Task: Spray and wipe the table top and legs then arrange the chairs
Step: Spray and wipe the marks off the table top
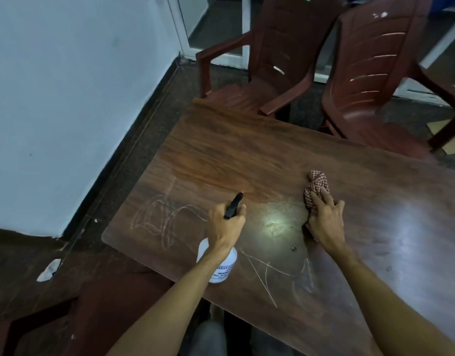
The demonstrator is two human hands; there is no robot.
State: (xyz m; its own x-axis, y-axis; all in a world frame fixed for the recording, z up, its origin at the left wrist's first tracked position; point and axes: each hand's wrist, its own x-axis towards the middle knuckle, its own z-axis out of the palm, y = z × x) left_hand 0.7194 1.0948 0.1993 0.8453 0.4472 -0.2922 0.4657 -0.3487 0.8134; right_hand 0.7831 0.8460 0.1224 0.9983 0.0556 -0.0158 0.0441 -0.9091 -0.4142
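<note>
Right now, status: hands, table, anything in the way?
Left hand grips spray bottle. Right hand presses checked cloth on table top. Chalk marks unwiped. Two chairs beyond far edge.

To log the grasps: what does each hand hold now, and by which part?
The left hand grips the spray bottle by its black trigger head. The right hand only presses the checked cloth on the table.

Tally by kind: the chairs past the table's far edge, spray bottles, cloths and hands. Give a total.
2 far-side chairs
1 spray bottle
1 cloth
2 hands: left hand, right hand
Total: 6
</note>
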